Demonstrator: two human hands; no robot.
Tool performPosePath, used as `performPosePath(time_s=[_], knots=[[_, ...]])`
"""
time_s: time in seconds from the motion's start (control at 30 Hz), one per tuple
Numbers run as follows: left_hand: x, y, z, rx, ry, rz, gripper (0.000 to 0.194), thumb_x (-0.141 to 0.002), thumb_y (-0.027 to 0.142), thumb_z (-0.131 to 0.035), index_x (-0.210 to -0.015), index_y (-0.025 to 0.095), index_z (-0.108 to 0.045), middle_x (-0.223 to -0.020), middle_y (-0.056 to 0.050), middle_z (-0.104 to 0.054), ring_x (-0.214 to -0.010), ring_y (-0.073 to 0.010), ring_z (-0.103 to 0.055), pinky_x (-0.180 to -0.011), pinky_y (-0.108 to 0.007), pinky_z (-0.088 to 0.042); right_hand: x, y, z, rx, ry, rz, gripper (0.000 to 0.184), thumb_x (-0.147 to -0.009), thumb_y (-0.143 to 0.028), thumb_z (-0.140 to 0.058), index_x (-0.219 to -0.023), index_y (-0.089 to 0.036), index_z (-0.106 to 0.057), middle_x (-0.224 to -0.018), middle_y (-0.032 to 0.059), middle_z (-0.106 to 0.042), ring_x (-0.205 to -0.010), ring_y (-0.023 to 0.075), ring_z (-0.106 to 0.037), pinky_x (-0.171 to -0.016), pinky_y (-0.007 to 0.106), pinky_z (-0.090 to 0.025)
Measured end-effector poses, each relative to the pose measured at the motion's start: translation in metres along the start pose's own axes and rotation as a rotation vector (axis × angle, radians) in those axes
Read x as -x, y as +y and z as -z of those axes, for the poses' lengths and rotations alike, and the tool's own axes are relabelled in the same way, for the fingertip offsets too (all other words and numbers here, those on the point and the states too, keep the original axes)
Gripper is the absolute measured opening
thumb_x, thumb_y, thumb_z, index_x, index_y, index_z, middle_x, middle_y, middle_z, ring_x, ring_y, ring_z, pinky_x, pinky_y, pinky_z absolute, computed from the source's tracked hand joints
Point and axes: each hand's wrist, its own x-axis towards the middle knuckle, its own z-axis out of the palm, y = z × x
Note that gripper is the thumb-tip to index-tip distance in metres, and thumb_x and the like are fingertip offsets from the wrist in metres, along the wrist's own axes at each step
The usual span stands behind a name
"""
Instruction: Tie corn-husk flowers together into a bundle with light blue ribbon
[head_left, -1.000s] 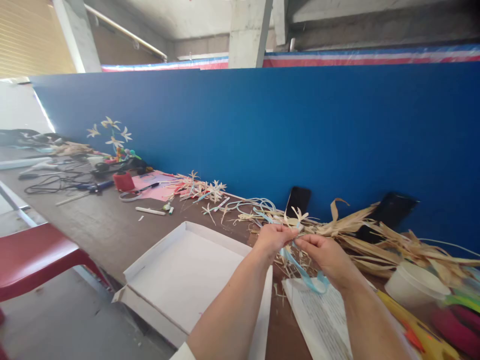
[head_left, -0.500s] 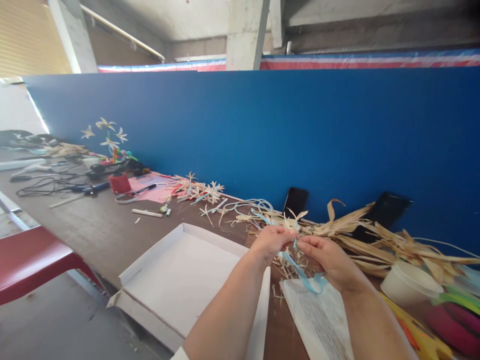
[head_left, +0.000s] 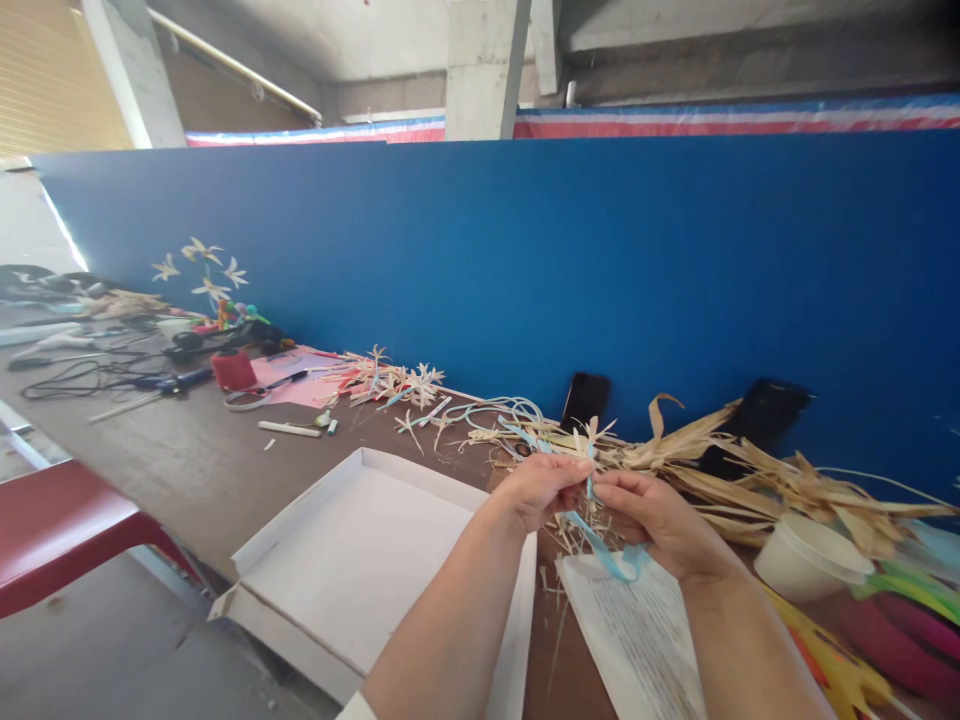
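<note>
Low over the table, my left hand (head_left: 546,488) pinches a small pale husk flower (head_left: 594,436) by its stem just below the petals. Close beside it, my right hand (head_left: 643,512) has its fingertips pressed together on the light blue ribbon (head_left: 609,562) wrapped at that stem. The ribbon's loose end curls down beneath my hands, over a printed paper sheet (head_left: 626,640). Fingers partly hide the stem. Dried husk strips (head_left: 701,442) lie behind my hands, and thin scraps are scattered underneath.
A shallow white box (head_left: 352,565) sits left of my forearms. Several husk flowers (head_left: 409,385) and a red spool (head_left: 233,370) are farther left. Two black phones (head_left: 586,402) lean by the blue partition (head_left: 525,260). A white cup (head_left: 814,560) stands at right; a red chair (head_left: 75,530) is lower left.
The view has shifted slightly, moving the surroundings a little left in the picture. Both hands keep their grip, and the flower stands slightly differently turned.
</note>
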Motion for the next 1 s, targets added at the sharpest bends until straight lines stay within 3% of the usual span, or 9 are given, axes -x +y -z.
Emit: performPosePath(time_s=[0.6,0.8,1.0], knots=[[-0.003,-0.004,0.000,0.159,0.042,-0.041,0.036,-0.059,0.038,-0.078,-0.069,0.008,-0.060,-0.053,0.004,-0.044,-0.047,-0.0018,-0.036,-0.046,-0.015,-0.026,-0.007,0.000,-0.012,-0.185,0.020,-0.020,0.026,-0.071,-0.036,-0.070,-0.071,-0.016,-0.054,-0.050,-0.0104,-0.019,-0.044,0.0031,-0.010,-0.039,0.021,-0.005],[-0.004,-0.004,-0.005,0.117,0.165,-0.057,0.040,-0.053,0.042,-0.079,-0.064,0.009,-0.059,-0.049,0.005,-0.041,-0.045,-0.0018,-0.033,-0.045,-0.016,-0.026,-0.009,0.000,-0.014,-0.195,0.104,-0.006,0.029,-0.066,-0.036,-0.074,-0.068,-0.016,-0.052,-0.047,-0.0106,-0.021,-0.043,0.0030,-0.012,-0.040,0.021,-0.006],[-0.003,-0.001,-0.008,-0.121,0.409,-0.016,0.051,-0.056,0.058,-0.070,-0.074,0.011,-0.063,-0.061,0.001,-0.051,-0.050,-0.0048,-0.041,-0.047,-0.019,-0.035,-0.010,0.003,-0.009,-0.091,0.199,-0.008,0.028,-0.066,-0.038,-0.073,-0.067,-0.015,-0.056,-0.045,-0.0099,-0.026,-0.041,0.0029,-0.016,-0.040,0.021,-0.008]])
